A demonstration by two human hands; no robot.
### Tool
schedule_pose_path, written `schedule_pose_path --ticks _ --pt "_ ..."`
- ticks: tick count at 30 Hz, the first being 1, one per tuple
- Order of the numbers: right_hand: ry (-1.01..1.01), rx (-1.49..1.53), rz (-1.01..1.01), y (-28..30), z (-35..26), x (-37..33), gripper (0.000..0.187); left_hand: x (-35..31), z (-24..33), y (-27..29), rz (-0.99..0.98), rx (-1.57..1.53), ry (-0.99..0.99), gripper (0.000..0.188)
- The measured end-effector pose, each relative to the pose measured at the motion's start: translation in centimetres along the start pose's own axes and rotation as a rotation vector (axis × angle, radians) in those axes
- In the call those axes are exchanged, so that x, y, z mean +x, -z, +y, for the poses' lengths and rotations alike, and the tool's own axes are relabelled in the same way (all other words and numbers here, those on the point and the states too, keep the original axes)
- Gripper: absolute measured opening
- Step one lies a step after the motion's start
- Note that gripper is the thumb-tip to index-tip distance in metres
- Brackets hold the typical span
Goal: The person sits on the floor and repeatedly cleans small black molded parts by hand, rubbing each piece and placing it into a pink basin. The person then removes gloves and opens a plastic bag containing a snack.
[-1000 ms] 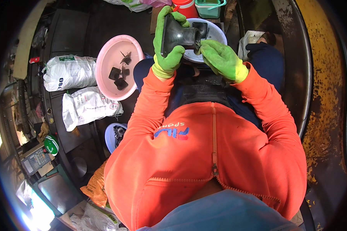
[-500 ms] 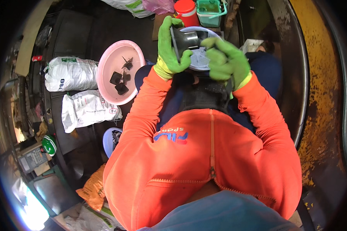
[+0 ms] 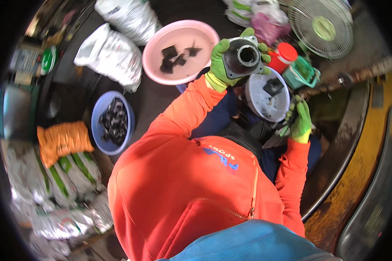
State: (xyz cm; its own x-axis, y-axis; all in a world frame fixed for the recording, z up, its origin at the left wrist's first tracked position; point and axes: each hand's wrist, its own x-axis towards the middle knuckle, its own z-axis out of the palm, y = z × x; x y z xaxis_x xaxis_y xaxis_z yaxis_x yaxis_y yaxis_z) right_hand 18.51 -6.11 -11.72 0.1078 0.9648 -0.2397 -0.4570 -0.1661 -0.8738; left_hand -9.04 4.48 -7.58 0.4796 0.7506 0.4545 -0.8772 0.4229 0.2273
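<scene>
My left hand [image 3: 222,65], in a green glove, is raised and grips a dark metal housing [image 3: 245,57] whose round opening faces up toward me. My right hand [image 3: 299,122], also gloved green, is lower at the right, beside a grey round dish [image 3: 261,102] that holds a dark piece [image 3: 273,85]. Its fingers are curled around a thin dark tool [image 3: 292,114], which is mostly hidden. My orange sleeves and jacket fill the lower middle of the head view.
A pink basin [image 3: 161,65] with a few dark pieces lies to the left of the housing. Also around: a blue basin [image 3: 98,130] of dark parts, white sacks [image 3: 113,56], a fan [image 3: 322,24], a red-lidded jar [image 3: 284,55], a green basket [image 3: 302,75], and a yellow rusty curved edge [image 3: 361,174].
My right hand has let go of the housing and dropped down to the right, beside the grey dish. My left hand still holds the housing, now turned with its opening toward me.
</scene>
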Motion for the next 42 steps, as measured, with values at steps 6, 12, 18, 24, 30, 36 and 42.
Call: schedule_pose_path --ticks 6,12,18,24,30,36,42 --pt "-0.203 0.278 -0.178 2.2 0.8 1.6 0.032 -14.0 8.8 4.2 0.769 0.454 -0.357 0.048" --pt "-0.376 0.274 -0.197 4.7 2.3 2.5 0.028 -36.3 14.6 7.7 1.91 -0.015 -0.561 0.061" --pt "-0.477 0.296 -0.277 5.2 1.2 2.1 0.027 -42.3 25.4 5.3 2.134 0.27 -1.559 0.095" --pt "-0.333 0.2 -0.146 2.0 1.4 -0.4 0.031 -28.4 20.8 7.1 1.741 0.444 -0.654 0.069" --pt "-0.135 0.313 0.05 2.6 -0.2 -0.9 0.031 -8.6 8.2 8.3 0.624 0.876 -0.249 0.051" --pt "0.078 0.493 0.132 5.4 -1.4 -1.6 0.033 3.1 -8.0 12.4 0.049 1.749 0.715 0.041" --pt "-0.008 0.368 0.097 5.0 -1.1 -2.1 0.026 3.8 -15.9 25.8 0.24 2.102 0.909 0.04"
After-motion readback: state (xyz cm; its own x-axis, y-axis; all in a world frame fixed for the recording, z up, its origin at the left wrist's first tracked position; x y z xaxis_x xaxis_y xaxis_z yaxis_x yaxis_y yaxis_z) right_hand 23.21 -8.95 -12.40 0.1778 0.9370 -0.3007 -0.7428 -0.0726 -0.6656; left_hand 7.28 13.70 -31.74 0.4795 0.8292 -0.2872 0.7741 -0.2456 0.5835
